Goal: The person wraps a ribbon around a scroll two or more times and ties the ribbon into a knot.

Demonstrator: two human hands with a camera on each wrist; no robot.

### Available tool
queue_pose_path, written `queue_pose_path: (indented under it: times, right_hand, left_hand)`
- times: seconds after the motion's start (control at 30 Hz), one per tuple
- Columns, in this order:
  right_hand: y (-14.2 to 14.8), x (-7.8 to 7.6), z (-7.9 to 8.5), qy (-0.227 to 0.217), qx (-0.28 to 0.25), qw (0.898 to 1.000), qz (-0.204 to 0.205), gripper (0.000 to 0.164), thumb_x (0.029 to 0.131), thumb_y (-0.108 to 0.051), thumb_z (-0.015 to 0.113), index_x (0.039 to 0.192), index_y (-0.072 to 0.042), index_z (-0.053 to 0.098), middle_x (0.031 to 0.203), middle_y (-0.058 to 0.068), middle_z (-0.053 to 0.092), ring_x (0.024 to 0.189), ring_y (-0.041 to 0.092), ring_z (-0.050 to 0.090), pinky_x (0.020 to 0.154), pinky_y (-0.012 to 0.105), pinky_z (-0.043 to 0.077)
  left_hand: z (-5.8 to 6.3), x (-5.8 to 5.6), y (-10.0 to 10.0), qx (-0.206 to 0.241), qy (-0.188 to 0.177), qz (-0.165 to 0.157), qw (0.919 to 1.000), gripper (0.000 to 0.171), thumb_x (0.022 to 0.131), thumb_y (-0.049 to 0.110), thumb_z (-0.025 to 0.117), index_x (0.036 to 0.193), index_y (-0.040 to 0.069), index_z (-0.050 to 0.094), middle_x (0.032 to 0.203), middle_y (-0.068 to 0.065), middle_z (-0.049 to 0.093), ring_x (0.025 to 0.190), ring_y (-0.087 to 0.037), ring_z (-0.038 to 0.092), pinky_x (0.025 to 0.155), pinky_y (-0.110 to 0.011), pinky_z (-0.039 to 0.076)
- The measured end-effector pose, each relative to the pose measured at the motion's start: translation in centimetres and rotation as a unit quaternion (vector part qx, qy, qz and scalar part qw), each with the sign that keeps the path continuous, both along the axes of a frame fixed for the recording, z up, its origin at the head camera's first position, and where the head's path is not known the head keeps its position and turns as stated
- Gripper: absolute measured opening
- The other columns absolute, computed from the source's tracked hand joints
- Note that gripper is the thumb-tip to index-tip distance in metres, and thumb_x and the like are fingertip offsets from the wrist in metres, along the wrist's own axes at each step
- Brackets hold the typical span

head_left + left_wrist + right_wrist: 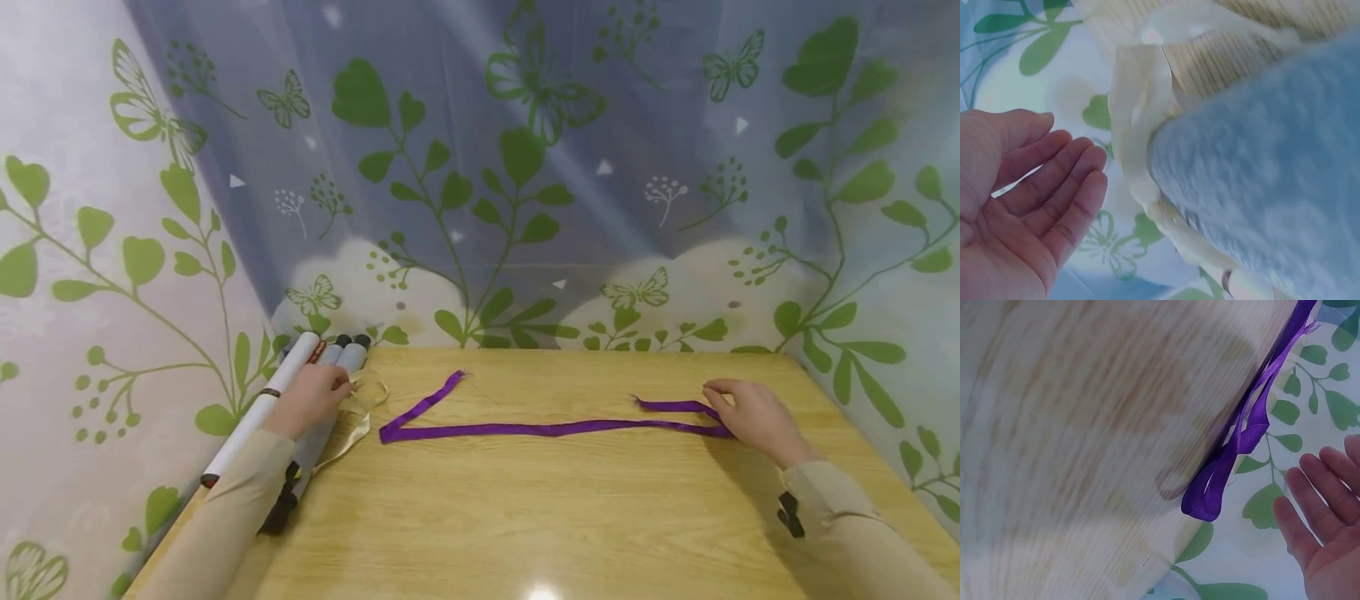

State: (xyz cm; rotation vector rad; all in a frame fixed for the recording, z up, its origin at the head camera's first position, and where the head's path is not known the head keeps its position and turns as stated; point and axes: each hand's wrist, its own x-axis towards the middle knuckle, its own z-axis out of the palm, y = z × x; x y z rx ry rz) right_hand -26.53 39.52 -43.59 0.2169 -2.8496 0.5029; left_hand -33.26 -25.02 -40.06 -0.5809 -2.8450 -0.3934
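A long purple ribbon (525,430) lies across the wooden table, folded back at both ends. My right hand (761,421) hovers by its right end. In the right wrist view that hand (1329,519) has relaxed fingers, apart from the ribbon's looped end (1210,494). On the left, my left hand (311,396) is above the rolls, beside a cream ribbon (348,437). The left wrist view shows this hand (1035,194) with loosely bent fingers and nothing in them. There the cream ribbon (1138,125) loops around the end of a fuzzy grey-blue roll (1260,162).
A white roll (255,421) with dark bands lies along the table's left edge, beside grey rolls (352,356) with black ends. Behind the wooden table (555,517) hangs a curtain (487,208) printed with leaves and butterflies.
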Motion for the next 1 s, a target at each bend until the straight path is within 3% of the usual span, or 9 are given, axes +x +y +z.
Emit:
queue_pose_path:
  times: [0.13, 0.23, 0.33, 0.47, 0.53, 0.63, 0.73, 0.93, 1.0]
  right_hand:
    - [-0.2, 0.1, 0.1, 0.006, -0.007, 1.0, -0.009, 0.041, 0.103, -0.03, 0.05, 0.119, 0.004, 0.067, 0.102, 0.024, 0.071, 0.053, 0.016, 0.042, 0.051, 0.031, 0.031]
    - [-0.5, 0.2, 0.1, 0.014, -0.007, 1.0, -0.015, 0.04, 0.102, -0.029, 0.05, 0.119, 0.004, 0.067, 0.107, 0.027, 0.07, 0.053, 0.016, 0.046, 0.05, 0.031, 0.034]
    - [-0.8, 0.2, -0.1, 0.026, -0.007, 0.999, -0.016, 0.038, 0.102, -0.027, 0.052, 0.118, 0.004, 0.067, 0.111, 0.029, 0.068, 0.055, 0.016, 0.052, 0.05, 0.031, 0.038]
    - [-1.2, 0.3, -0.3, 0.041, -0.003, 0.999, -0.013, 0.038, 0.102, -0.026, 0.052, 0.119, 0.005, 0.066, 0.111, 0.03, 0.067, 0.053, 0.016, 0.051, 0.048, 0.031, 0.038]
    - [-1.4, 0.3, -0.4, 0.049, -0.006, 0.999, -0.008, 0.039, 0.102, -0.026, 0.051, 0.121, 0.005, 0.065, 0.113, 0.031, 0.066, 0.053, 0.021, 0.053, 0.049, 0.035, 0.041]
    - [-1.6, 0.3, -0.4, 0.065, -0.006, 0.998, 0.003, 0.039, 0.102, -0.026, 0.051, 0.122, 0.005, 0.064, 0.117, 0.031, 0.064, 0.073, 0.041, 0.065, 0.063, 0.051, 0.051]
    - [-1.8, 0.2, -0.4, 0.075, -0.01, 0.997, 0.013, 0.036, 0.102, -0.023, 0.052, 0.121, 0.005, 0.064, 0.119, 0.031, 0.063, 0.102, 0.052, 0.061, 0.081, 0.064, 0.048]
    - [-2.1, 0.0, -0.5, 0.076, -0.012, 0.997, 0.022, 0.036, 0.102, -0.022, 0.053, 0.121, 0.005, 0.065, 0.12, 0.031, 0.064, 0.105, 0.052, 0.06, 0.084, 0.063, 0.048]
    - [-2.1, 0.0, -0.5, 0.071, -0.012, 0.997, 0.022, 0.036, 0.102, -0.023, 0.052, 0.121, 0.005, 0.065, 0.12, 0.03, 0.064, 0.104, 0.051, 0.061, 0.083, 0.063, 0.048]
  left_hand:
    - [0.4, 0.1, -1.2, 0.011, 0.009, 0.02, 0.9997, 0.014, 0.092, 0.009, 0.063, 0.084, 0.002, 0.071, 0.075, -0.008, 0.069, 0.061, -0.018, 0.058, 0.058, -0.037, 0.048]
    - [0.4, 0.3, -2.3, 0.015, -0.007, 0.042, 0.999, 0.015, 0.093, 0.011, 0.061, 0.084, 0.002, 0.071, 0.073, -0.008, 0.068, 0.058, -0.018, 0.056, 0.055, -0.036, 0.046]
    - [0.4, 0.5, -3.6, 0.018, -0.002, 0.054, 0.9984, 0.016, 0.092, 0.01, 0.061, 0.081, 0.002, 0.069, 0.069, -0.008, 0.066, 0.057, -0.018, 0.054, 0.054, -0.035, 0.044]
    - [0.4, 0.8, -5.3, 0.024, 0.01, 0.068, 0.9973, 0.019, 0.09, 0.009, 0.06, 0.073, 0.003, 0.066, 0.065, -0.008, 0.061, 0.056, -0.02, 0.05, 0.053, -0.035, 0.04]
    - [0.4, 1.0, -6.1, 0.022, 0.002, 0.076, 0.9969, 0.019, 0.09, 0.009, 0.06, 0.073, 0.002, 0.065, 0.066, -0.01, 0.061, 0.057, -0.022, 0.051, 0.053, -0.036, 0.041]
    - [0.4, 1.2, -7.2, 0.011, -0.01, 0.087, 0.9961, 0.016, 0.087, 0.008, 0.06, 0.079, -0.004, 0.066, 0.074, -0.018, 0.066, 0.064, -0.03, 0.06, 0.058, -0.044, 0.048]
    - [0.3, 1.3, -8.2, -0.008, -0.031, 0.099, 0.9946, 0.017, 0.086, 0.007, 0.06, 0.088, -0.009, 0.066, 0.086, -0.027, 0.068, 0.076, -0.041, 0.064, 0.067, -0.053, 0.051]
    - [0.4, 1.7, -10.1, -0.039, -0.051, 0.114, 0.9915, 0.021, 0.085, 0.006, 0.06, 0.096, -0.012, 0.063, 0.09, -0.03, 0.066, 0.081, -0.047, 0.063, 0.071, -0.056, 0.049]
    - [0.5, 1.9, -10.6, -0.053, -0.076, 0.118, 0.9886, 0.029, 0.084, 0.007, 0.062, 0.104, -0.015, 0.06, 0.095, -0.033, 0.065, 0.086, -0.049, 0.062, 0.074, -0.056, 0.049]
